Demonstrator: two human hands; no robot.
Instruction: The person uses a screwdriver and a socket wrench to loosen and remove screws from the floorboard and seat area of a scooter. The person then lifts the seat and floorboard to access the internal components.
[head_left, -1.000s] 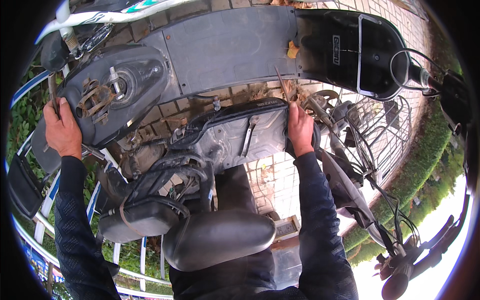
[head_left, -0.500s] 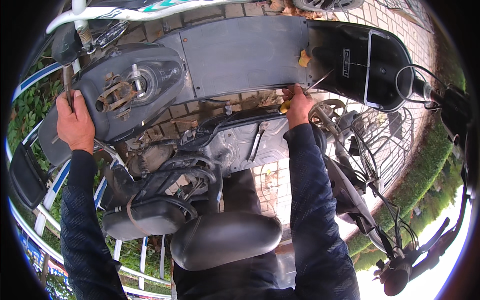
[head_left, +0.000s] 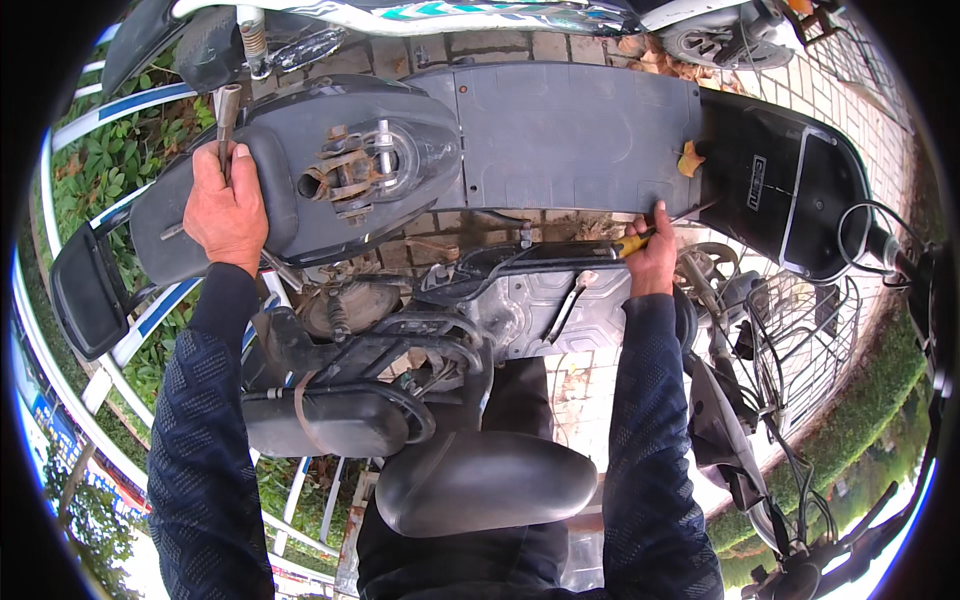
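Note:
On the left, my left hand (head_left: 225, 212) is closed around a metal socket wrench (head_left: 229, 105), its hollow end pointing up beyond the fist. That hand is over the dark saddle (head_left: 165, 205) of a scooter lying across the view. My right hand (head_left: 652, 255) grips a screwdriver by its yellow handle (head_left: 628, 246), at the near edge of the scooter's grey floorboard (head_left: 570, 135). Its thin shaft slants right toward the black front panel (head_left: 785, 190). A rusty bracket (head_left: 345, 175) sits on the grey body between my hands, with a shiny metal bolt-like piece (head_left: 384, 148) beside it.
A second scooter frame lies nearer me, with a wrench (head_left: 567, 307) on its grey plate (head_left: 525, 310) and a black seat (head_left: 485, 485). A wire basket (head_left: 810, 320) is at the right. White-and-blue railings (head_left: 140, 330) run along the left. A dry leaf (head_left: 690, 160) rests on the floorboard.
The whole view has shifted, so the scooter and both hands appear farther right and lower. Both hands keep their tools; my right index finger now points up beside the floorboard edge.

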